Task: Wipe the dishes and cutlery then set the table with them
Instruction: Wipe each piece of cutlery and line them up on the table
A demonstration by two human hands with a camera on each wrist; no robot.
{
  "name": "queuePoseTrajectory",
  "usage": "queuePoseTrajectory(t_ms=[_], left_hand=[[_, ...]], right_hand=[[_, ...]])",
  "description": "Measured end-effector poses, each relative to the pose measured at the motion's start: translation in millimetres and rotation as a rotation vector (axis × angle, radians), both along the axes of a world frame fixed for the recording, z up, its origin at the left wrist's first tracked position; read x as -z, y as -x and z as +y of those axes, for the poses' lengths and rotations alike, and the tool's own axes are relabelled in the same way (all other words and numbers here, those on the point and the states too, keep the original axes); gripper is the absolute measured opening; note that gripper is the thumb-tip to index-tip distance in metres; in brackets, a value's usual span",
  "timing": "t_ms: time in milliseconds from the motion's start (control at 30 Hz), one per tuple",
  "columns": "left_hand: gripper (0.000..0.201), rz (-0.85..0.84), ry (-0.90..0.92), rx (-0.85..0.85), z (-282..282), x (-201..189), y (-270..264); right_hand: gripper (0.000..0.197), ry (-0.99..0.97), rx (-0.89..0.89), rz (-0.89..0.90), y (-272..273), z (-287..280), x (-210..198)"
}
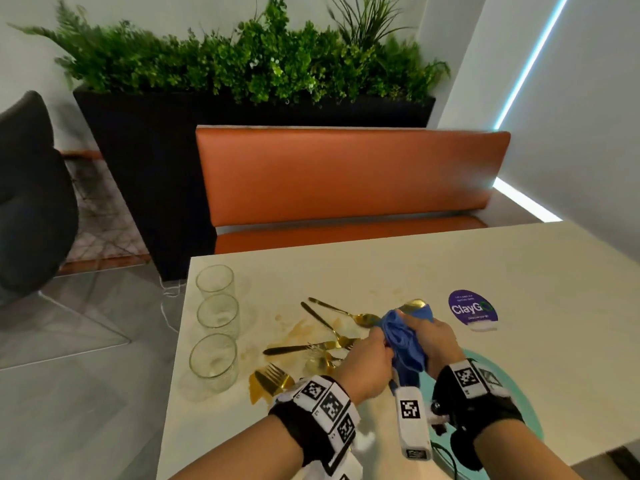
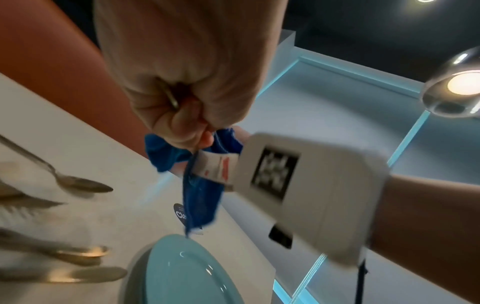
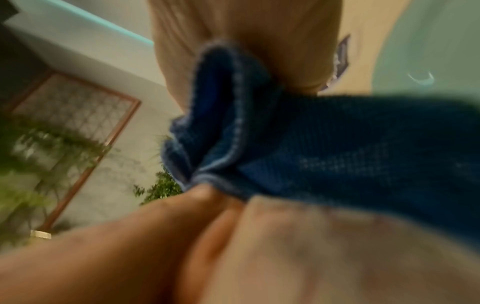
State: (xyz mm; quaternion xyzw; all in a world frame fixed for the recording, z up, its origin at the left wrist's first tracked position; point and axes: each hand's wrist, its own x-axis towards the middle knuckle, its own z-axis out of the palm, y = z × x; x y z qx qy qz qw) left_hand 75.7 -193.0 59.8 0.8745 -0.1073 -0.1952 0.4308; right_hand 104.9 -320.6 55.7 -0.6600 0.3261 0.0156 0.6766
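Gripping a gold metal spoon [image 1: 412, 304] by its handle, my left hand [image 1: 369, 362] is curled into a fist; from the left wrist view, the thin handle end pokes out between my curled fingers [image 2: 182, 115]. My right hand [image 1: 438, 344] is clamped round a crumpled blue woven cloth [image 1: 407, 337], fingers closed on the fabric, which is bunched around the spoon's stem so only the shiny bowl sticks out past the cloth on the far side. Both hands are held above the near edge of the pale cream table [image 1: 346, 271].

Left of the cloth, the other gold cutlery [image 1: 332, 327] lies scattered on the table amid brownish smears [image 1: 298, 330]: spoons, a dark-handled knife and a fork. Further left of the cloth, three clear drinking glasses [image 1: 214, 320] stand in a row along the table's edge. Under my right wrist, near side of the cloth, sits a pale teal round plate [image 2: 182, 273]. Just right of the cloth is a purple round sticker [image 1: 472, 308] on the tabletop.
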Motion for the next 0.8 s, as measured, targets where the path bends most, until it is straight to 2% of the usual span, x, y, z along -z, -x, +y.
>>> queuePoseTrajectory(t_ms=[133,200,300,400,467,533,633,733,800], left_hand=[[0.028,0.017,-0.134,0.169,27,-10,-12],[0.029,0.041,-0.170,0.235,40,-14,-17],[0.029,0.080,-0.201,0.312,53,-16,-21],[0.029,-0.017,-0.254,0.359,49,-15,-20],[0.026,-0.028,-0.217,0.306,39,-13,-17],[0.025,0.005,-0.164,0.235,29,-8,-18],[0.025,0.070,-0.083,0.168,26,-5,-28],[0.028,0.089,-0.111,0.213,35,-11,-47],[0.027,0.127,-0.133,0.289,43,-12,-60]], right_hand=[[0.030,0.439,-0.138,0.069,-1,3,-10],[0.028,0.510,-0.196,0.111,0,6,-16],[0.024,0.443,-0.196,0.087,6,10,-19],[0.022,0.286,-0.032,0.126,6,12,1],[0.035,0.181,0.072,0.216,0,16,22],[0.039,0.049,0.104,0.205,-13,15,44],[0.041,0.037,-0.016,0.207,-25,11,36],[0.014,0.181,-0.144,0.122,-34,-1,5],[0.007,0.261,-0.270,0.081,-42,-12,-8]])
